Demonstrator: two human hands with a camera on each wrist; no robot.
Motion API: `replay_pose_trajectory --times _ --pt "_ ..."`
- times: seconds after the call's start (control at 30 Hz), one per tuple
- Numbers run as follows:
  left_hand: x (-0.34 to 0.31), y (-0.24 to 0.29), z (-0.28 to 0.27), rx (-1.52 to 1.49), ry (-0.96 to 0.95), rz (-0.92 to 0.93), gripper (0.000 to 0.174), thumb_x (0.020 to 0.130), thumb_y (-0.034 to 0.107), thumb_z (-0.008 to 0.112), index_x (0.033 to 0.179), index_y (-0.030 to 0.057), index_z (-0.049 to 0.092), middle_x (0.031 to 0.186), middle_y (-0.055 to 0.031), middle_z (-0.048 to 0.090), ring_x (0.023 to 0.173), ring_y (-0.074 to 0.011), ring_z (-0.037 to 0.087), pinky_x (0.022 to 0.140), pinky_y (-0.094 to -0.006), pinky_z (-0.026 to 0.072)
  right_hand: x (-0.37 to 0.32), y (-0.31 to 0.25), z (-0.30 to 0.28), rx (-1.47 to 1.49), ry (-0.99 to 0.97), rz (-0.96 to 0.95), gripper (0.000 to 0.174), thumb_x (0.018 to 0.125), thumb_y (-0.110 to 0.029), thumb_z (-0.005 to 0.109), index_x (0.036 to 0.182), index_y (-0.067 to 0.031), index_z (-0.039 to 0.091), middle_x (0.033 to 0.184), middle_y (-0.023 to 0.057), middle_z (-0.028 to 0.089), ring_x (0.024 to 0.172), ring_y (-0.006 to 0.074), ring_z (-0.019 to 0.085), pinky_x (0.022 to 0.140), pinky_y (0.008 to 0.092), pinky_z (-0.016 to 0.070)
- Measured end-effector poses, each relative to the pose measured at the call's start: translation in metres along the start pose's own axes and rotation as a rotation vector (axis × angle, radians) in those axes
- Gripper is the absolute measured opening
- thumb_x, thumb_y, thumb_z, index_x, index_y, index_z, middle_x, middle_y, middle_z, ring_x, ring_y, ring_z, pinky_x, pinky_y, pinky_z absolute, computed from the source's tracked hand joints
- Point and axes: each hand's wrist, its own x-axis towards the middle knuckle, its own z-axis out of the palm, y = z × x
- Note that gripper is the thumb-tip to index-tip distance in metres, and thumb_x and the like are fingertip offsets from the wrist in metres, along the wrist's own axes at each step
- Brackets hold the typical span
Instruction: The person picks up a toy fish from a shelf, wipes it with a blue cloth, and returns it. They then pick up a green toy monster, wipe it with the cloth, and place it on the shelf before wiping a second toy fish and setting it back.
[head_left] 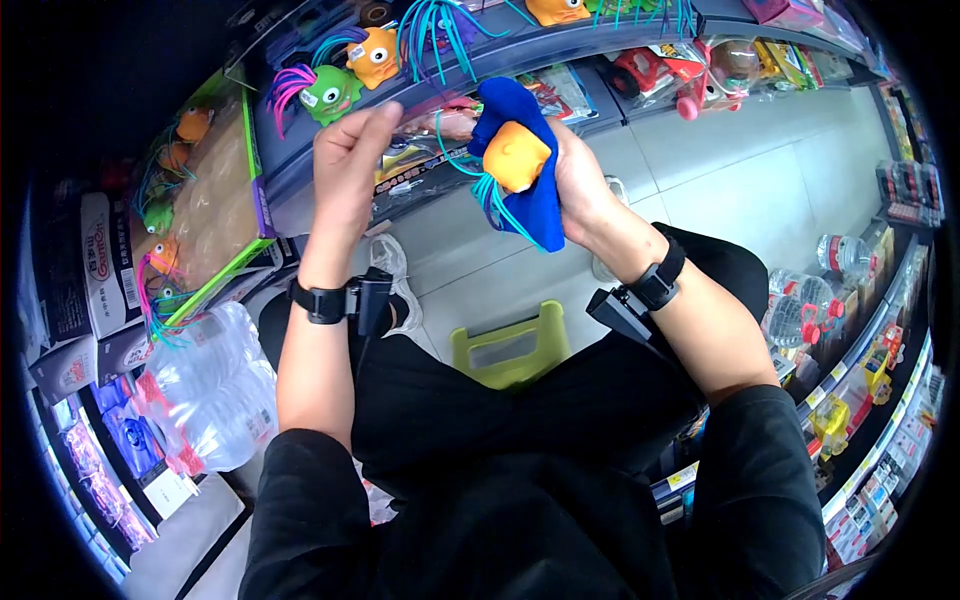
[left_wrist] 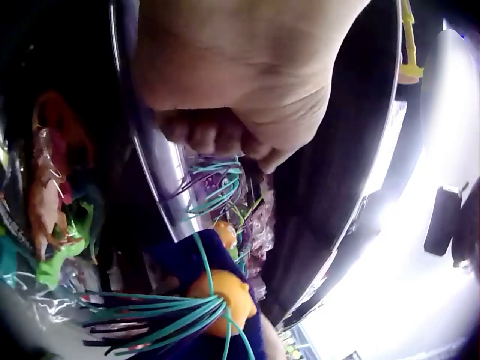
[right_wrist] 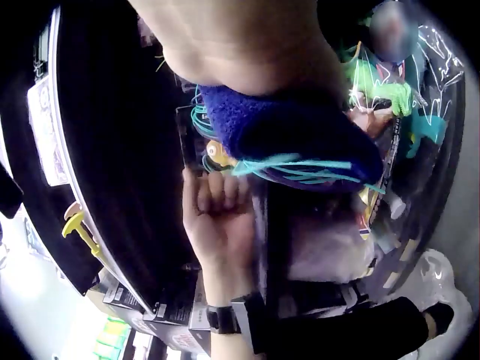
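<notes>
My right hand (head_left: 585, 192) holds a blue cloth (head_left: 544, 218) wrapped partly round an orange rubber toy (head_left: 516, 156) with teal and dark stringy hair. The cloth looks fuzzy in the right wrist view, where the strands hang across it. My left hand (head_left: 347, 170) is raised to the left of the toy, fingers curled in and thumb against them; nothing shows in its grasp. One teal strand loops from the toy towards that side. In the left wrist view the toy (left_wrist: 234, 298) sits below the curled fingers, while my right hand is mostly hidden behind the cloth.
Similar toys, one green (head_left: 330, 94) and one orange (head_left: 373, 57), stand on the shelf ahead. A green-edged display box (head_left: 215, 180) and packed water bottles (head_left: 215, 385) are at left. A green stool (head_left: 510, 345) stands between the legs; more bottles (head_left: 803, 307) are at right.
</notes>
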Motion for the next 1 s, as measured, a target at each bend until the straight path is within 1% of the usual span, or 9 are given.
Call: replay_pose_trajectory --times 0.07,0.13,0.3,0.37,0.5,0.73,0.8,0.9,1.0 --pt "-0.011 -0.005 0.024 0.25 0.313 -0.104 0.024 0.105 0.019 0.061 0.094 -0.001 0.069 0.084 0.0006 0.065 0.081 -0.0054 0.054 0.072 -0.022 0.0429 0.009 0.008 -0.011 -0.157 0.03 -0.057 0.039 0.106 -0.037 0.048 0.123 -0.0041 0.059 0.108 0.0082 0.068 0.093 0.0174 0.066 0.081 0.0314 0.054" --pt "-0.008 -0.013 0.037 0.395 0.278 0.123 0.016 0.097 0.016 0.07 0.099 0.0009 0.066 0.084 0.0028 0.066 0.077 -0.0047 0.053 0.067 -0.0227 0.0441 0.015 0.01 -0.01 -0.317 0.073 -0.155 0.037 0.105 -0.033 0.048 0.119 -0.0008 0.06 0.105 0.01 0.068 0.092 0.0188 0.065 0.082 0.0322 0.0522" --pt "-0.022 -0.003 0.073 0.907 0.008 0.105 0.066 0.075 0.04 0.086 0.121 0.0041 0.056 0.103 -0.0168 0.068 0.103 -0.0388 0.067 0.084 -0.0456 0.0542 0.02 0.016 0.0 -0.71 0.178 -0.446 0.037 0.104 -0.03 0.048 0.105 0.0058 0.059 0.092 0.0203 0.066 0.086 0.03 0.064 0.079 0.0394 0.0479" --pt "-0.026 -0.023 0.07 0.951 0.023 0.111 0.065 0.073 0.033 0.088 0.121 0.0036 0.056 0.099 -0.0154 0.068 0.089 -0.0323 0.065 0.078 -0.0405 0.0531 0.015 0.015 0.005 -0.914 0.22 -0.534 0.039 0.105 -0.032 0.047 0.107 0.0064 0.057 0.093 0.0301 0.063 0.09 0.0451 0.062 0.083 0.0465 0.0471" --pt "-0.026 -0.018 0.071 0.823 0.009 -0.032 0.064 0.071 0.023 0.09 0.12 0.0021 0.056 0.101 -0.0152 0.069 0.093 -0.0298 0.068 0.08 -0.0386 0.0534 0.013 0.017 0.007 -1.014 0.154 -0.569 0.039 0.106 -0.032 0.046 0.105 0.0053 0.057 0.098 0.0328 0.062 0.095 0.049 0.06 0.084 0.0483 0.0461" --pt "-0.028 -0.012 0.067 0.548 -0.12 -0.03 0.062 0.076 0.015 0.089 0.127 0.0018 0.056 0.12 -0.0092 0.067 0.114 -0.0182 0.064 0.098 -0.0347 0.0498 0.023 0.014 -0.008 -0.995 0.188 -0.782 0.042 0.107 -0.032 0.045 0.099 0.0069 0.059 0.098 0.0306 0.064 0.095 0.0463 0.06 0.085 0.0472 0.0461" --pt "-0.03 -0.016 0.062 0.437 -0.153 -0.001 0.067 0.076 0.017 0.089 0.132 0.0022 0.054 0.127 -0.0094 0.063 0.121 -0.0182 0.061 0.104 -0.035 0.0467 0.028 0.011 -0.012 -0.948 0.197 -0.773 0.046 0.109 -0.034 0.044 0.091 0.0047 0.062 0.088 0.0205 0.068 0.079 0.033 0.065 0.074 0.0403 0.0473" --pt "-0.029 -0.015 0.061 0.255 -0.159 0.012 0.069 0.078 0.017 0.088 0.137 0.0044 0.053 0.131 -0.008 0.062 0.123 -0.0186 0.058 0.109 -0.0358 0.0441 0.031 0.004 -0.009 -0.6 0.167 -0.428 0.048 0.11 -0.039 0.041 0.09 -0.003 0.065 0.077 0.0053 0.066 0.06 0.0157 0.06 0.06 0.0287 0.0457" --pt "-0.023 -0.012 0.055 0.268 -0.119 0.061 0.067 0.08 0.021 0.089 0.134 0.006 0.053 0.13 -0.0069 0.061 0.124 -0.0185 0.058 0.111 -0.0361 0.0425 0.028 -0.009 -0.002 -0.156 0.152 -0.099 0.05 0.11 -0.044 0.034 0.1 -0.0046 0.063 0.076 0.0052 0.064 0.06 0.0175 0.059 0.062 0.0295 0.0497"
